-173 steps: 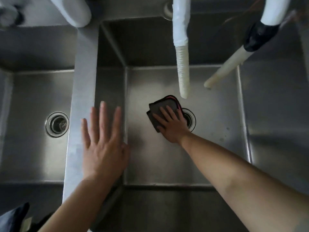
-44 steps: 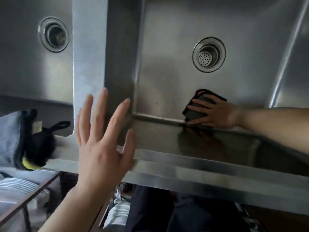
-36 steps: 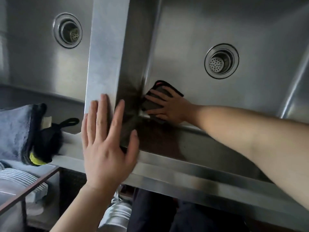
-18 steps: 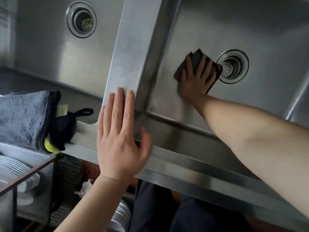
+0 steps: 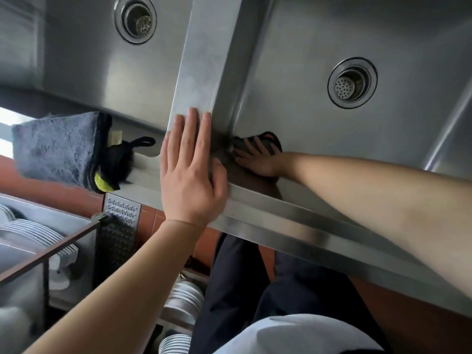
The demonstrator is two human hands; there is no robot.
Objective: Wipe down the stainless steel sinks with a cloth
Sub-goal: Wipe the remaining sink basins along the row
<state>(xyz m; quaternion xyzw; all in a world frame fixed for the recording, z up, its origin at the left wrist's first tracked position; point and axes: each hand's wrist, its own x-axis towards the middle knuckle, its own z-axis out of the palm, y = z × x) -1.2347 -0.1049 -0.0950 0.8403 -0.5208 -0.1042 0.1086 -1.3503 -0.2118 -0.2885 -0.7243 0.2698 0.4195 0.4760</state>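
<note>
Two stainless steel sink basins lie side by side, split by a flat divider (image 5: 204,60). The right basin (image 5: 319,123) has a round drain (image 5: 352,83). My right hand (image 5: 258,159) presses a dark folded cloth (image 5: 265,141) flat into the near left corner of that basin, fingers straight on top of it. My left hand (image 5: 190,172) rests flat on the divider and front rim, fingers extended, holding nothing. The left basin (image 5: 89,60) shows its own drain (image 5: 135,17).
A grey towel (image 5: 56,146) and a black and yellow cloth (image 5: 109,169) hang over the sink's front rim (image 5: 281,226) at the left. Below stand a rack of white plates (image 5: 28,231), a perforated metal piece (image 5: 120,226), stacked bowls (image 5: 184,300) and my dark trousers (image 5: 242,290).
My right hand slid the cloth from beside the drain back into the near left corner of the right basin. My left hand stayed flat on the divider.
</note>
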